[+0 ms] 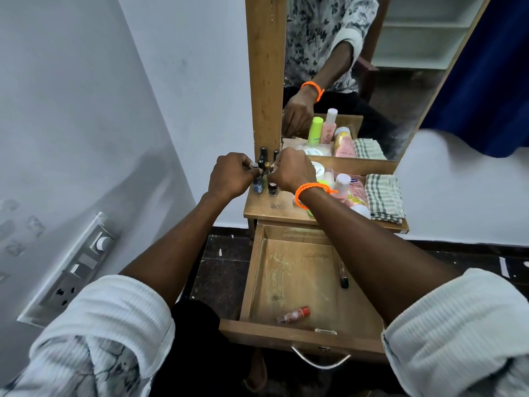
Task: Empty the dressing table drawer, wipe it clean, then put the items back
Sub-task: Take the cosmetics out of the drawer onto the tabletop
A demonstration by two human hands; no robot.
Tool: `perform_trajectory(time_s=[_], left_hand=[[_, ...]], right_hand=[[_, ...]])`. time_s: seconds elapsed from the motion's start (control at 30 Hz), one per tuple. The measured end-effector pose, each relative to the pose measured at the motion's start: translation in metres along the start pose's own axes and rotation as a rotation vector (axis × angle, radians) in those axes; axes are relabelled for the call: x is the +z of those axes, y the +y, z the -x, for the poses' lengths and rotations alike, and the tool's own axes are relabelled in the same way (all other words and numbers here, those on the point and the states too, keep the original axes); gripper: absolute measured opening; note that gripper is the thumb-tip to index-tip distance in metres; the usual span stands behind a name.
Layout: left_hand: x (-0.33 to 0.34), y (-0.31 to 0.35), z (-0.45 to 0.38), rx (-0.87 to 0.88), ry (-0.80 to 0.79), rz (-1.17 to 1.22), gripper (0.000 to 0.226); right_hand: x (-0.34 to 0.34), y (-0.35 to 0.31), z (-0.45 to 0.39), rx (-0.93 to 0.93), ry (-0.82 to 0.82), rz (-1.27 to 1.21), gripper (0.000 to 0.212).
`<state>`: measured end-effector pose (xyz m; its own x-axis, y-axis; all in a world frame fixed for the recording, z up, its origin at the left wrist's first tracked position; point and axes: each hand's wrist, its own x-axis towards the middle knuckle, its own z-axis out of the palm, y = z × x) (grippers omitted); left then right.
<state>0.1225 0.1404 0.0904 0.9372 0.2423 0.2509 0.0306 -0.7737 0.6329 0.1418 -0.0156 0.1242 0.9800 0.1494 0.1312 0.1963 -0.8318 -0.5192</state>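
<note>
The wooden drawer point(259, 267) stands pulled open below the dressing table top point(282, 209). Inside lie a small red-capped bottle point(294, 314), a thin black-capped tube point(343, 277) and a small flat piece at the front edge. Both hands are up at the back left of the table top among several small nail polish bottles point(272, 189). My left hand point(230, 176) pinches the cap of a blue-green bottle point(257, 183). My right hand point(292, 170), with an orange band on the wrist, pinches a small gold-capped bottle point(269, 165); its lower part is hidden.
A checked cloth point(383, 197) lies folded at the table's right end, beside pink bottles point(353, 190) and a white jar point(317, 169). The mirror point(372, 81) rises behind. A switch panel point(77, 270) is on the left wall. Dark floor surrounds the table.
</note>
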Motion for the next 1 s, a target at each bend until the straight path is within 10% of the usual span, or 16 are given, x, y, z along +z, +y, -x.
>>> perform_trajectory(time_s=[0.5, 0.73, 1.0], left_hand=[[-0.002, 0.000, 0.022, -0.038, 0.048, -0.009, 0.044], [0.006, 0.018, 0.086, 0.171, 0.167, 0.084, 0.015], [0.057, 0.015, 0.153, 0.272, -0.486, 0.034, 0.007]], right_hand=[[-0.016, 0.002, 0.015, -0.122, 0.032, 0.019, 0.022], [-0.025, 0.020, 0.065, -0.229, 0.024, -0.070, 0.017], [-0.006, 0.104, 0.125, -0.129, -0.211, 0.117, 0.009]])
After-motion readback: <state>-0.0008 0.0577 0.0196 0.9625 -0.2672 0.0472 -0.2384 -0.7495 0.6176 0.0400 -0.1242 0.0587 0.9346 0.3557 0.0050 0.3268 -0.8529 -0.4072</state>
